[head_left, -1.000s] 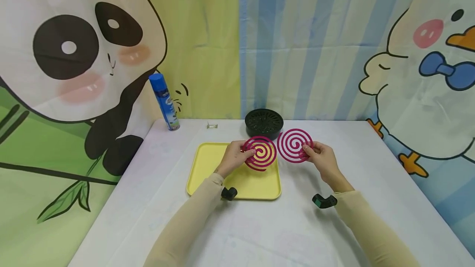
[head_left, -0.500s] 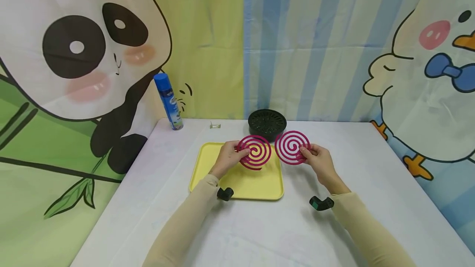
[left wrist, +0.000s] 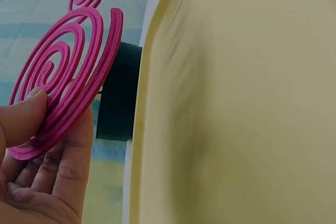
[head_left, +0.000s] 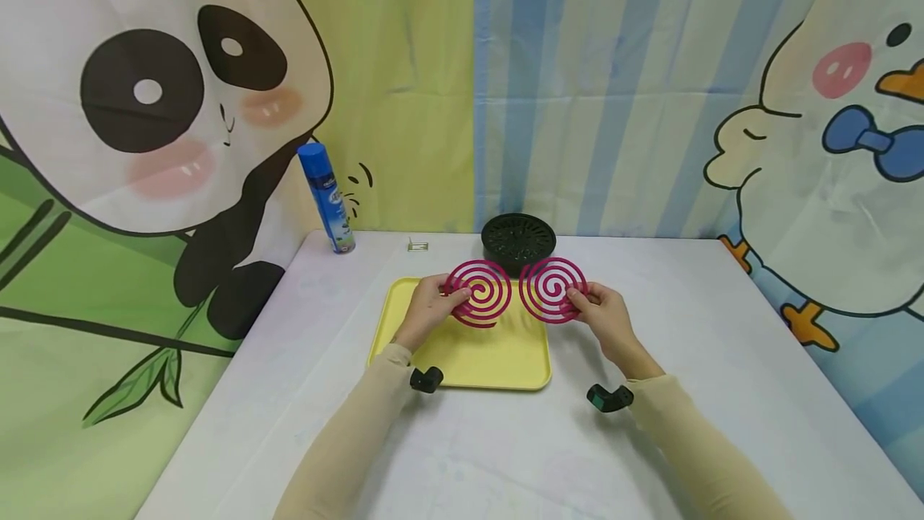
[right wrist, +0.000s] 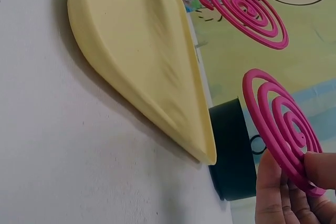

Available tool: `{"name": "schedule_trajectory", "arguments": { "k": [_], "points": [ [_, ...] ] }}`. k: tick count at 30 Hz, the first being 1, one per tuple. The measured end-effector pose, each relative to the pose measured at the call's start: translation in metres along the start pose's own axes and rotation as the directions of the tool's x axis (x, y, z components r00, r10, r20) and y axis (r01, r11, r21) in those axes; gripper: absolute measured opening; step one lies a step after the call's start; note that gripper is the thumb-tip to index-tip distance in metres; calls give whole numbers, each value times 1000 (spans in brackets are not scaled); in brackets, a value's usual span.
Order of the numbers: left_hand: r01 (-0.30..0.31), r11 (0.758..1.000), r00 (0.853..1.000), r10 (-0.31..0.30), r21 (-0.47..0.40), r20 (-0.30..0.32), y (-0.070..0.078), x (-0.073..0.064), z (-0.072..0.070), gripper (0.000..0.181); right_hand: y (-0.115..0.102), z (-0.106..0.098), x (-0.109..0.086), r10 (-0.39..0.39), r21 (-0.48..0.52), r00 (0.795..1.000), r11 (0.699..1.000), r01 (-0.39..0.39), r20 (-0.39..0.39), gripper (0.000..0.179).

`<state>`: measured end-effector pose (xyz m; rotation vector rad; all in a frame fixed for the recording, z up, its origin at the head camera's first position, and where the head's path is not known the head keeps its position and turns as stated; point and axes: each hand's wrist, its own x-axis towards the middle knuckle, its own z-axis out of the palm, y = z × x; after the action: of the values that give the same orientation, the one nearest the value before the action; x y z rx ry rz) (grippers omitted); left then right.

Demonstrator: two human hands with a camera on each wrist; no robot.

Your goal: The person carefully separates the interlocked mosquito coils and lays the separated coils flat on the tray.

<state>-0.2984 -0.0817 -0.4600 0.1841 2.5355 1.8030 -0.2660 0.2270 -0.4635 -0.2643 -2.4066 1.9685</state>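
My left hand (head_left: 426, 310) pinches a magenta mosquito coil (head_left: 478, 290) between thumb and fingers, raised above the yellow tray (head_left: 476, 367). A second mosquito coil (head_left: 554, 290) of the same colour is pinched by my right hand (head_left: 609, 319), thumb on its near face. Both coils face me side by side, with a narrow gap between them in the head view. The left wrist view shows the left coil (left wrist: 92, 85) tilted, its outer end pointing up. In the right wrist view, the right coil (right wrist: 265, 114) stands near the tray's corner.
A round black holder with a slotted top (head_left: 518, 241) stands behind the coils, near the back edge of the white table (head_left: 505, 456). At the back left are a blue spray can (head_left: 328, 203) and a small metal stand (head_left: 417, 246). Cartoon-printed curtains hang behind.
Both hands have moved left together, carrying their coils more over the tray. Each hand keeps its pinch. The tray, black holder and spray can stay put.
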Motion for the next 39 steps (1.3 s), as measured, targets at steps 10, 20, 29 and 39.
{"name": "schedule_trajectory", "arguments": {
  "k": [10, 20, 29, 39],
  "points": [
    [-3, 1000, 1000, 3, 3, -28, -8, -6, -15, 22, 0, 16, -3, -8, 20, 1000, 1000, 8, 21, 40],
    [29, 1000, 999, -29, 2, -29, -16, -8, -30, 23, -3, 25, -5, -11, 28, 999, 1000, 10, 47, 39],
    [72, 997, 997, -71, 34, -6, -24, -10, -45, 25, -5, 28, -7, -2, 14, 999, 1000, 1, 54, 38],
    [155, 984, 988, -157, 84, 8, -22, -9, -57, 29, -10, 29, -6, 1, -22, 999, 1000, 0, 35, 36]
  ]
}}
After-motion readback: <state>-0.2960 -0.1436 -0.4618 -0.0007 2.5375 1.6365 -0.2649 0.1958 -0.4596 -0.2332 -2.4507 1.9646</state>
